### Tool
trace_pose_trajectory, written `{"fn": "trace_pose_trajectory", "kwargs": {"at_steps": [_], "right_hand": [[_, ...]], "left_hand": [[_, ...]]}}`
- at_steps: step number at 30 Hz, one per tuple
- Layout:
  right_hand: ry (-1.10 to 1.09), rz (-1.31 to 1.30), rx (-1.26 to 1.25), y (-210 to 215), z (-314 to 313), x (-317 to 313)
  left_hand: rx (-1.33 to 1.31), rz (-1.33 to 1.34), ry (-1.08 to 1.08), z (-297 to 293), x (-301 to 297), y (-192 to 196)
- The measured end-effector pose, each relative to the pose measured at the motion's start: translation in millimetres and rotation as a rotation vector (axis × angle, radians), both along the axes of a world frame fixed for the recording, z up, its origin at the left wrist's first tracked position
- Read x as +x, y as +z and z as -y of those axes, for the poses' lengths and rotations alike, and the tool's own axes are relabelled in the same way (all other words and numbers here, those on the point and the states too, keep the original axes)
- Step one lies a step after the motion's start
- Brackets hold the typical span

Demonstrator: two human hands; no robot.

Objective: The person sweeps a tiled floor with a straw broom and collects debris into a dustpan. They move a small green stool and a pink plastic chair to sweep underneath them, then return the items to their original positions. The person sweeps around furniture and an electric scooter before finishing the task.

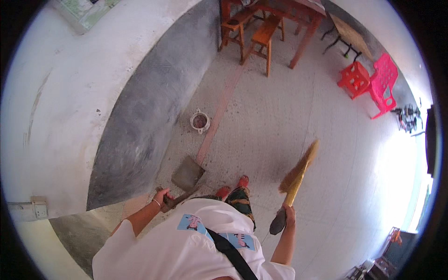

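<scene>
In my left hand (161, 196) is the handle of a dustpan (188, 173), its flat grey pan held low in front of me near the wall. My fingers are wrapped round that handle. Out to the right, my right hand (289, 213) grips a short broom (298, 175) by its yellow handle, close to the dark end. The brown bristles fan out on the side toward the middle of the floor. Whether the bristles touch the floor I cannot tell. Beyond the dustpan a round white pot (199, 121) with small side handles stands on the floor, something brownish inside it.
Wooden benches (264, 38) and a reddish table (305, 23) stand at the far end. Far right are a low table (350, 35), a red plastic stool (354, 79) and a pink plastic chair (385, 79). A grey-painted wall (144, 107) runs along the left.
</scene>
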State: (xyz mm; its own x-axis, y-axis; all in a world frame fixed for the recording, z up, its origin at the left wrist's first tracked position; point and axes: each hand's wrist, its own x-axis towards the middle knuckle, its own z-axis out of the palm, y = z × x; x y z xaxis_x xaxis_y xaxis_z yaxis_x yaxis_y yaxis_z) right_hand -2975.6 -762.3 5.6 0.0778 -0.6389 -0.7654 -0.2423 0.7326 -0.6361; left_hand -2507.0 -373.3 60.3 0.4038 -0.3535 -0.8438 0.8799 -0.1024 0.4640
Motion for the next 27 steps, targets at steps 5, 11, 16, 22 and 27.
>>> {"fn": "trace_pose_trajectory", "kwargs": {"at_steps": [5,11,16,22,27], "right_hand": [[-0.022,0.151,0.284,3.8,60.5,57.9],[0.166,0.056,0.371,-10.8,115.1,110.0],[0.354,0.005,0.427,-23.8,157.8,149.4],[0.33,-0.058,0.522,-46.8,203.3,218.4],[0.362,-0.1,0.575,-63.4,229.2,269.7]], "left_hand": [[0.104,-0.081,0.121,-4.4,-11.7,-30.0],[0.282,-0.014,0.107,-14.2,-18.2,-53.9],[0.225,-0.047,0.119,-61.9,-20.9,-94.3],[1.162,0.104,-0.634,-17.6,17.3,-44.9],[1.435,0.759,-0.119,82.7,121.4,49.3]]}}
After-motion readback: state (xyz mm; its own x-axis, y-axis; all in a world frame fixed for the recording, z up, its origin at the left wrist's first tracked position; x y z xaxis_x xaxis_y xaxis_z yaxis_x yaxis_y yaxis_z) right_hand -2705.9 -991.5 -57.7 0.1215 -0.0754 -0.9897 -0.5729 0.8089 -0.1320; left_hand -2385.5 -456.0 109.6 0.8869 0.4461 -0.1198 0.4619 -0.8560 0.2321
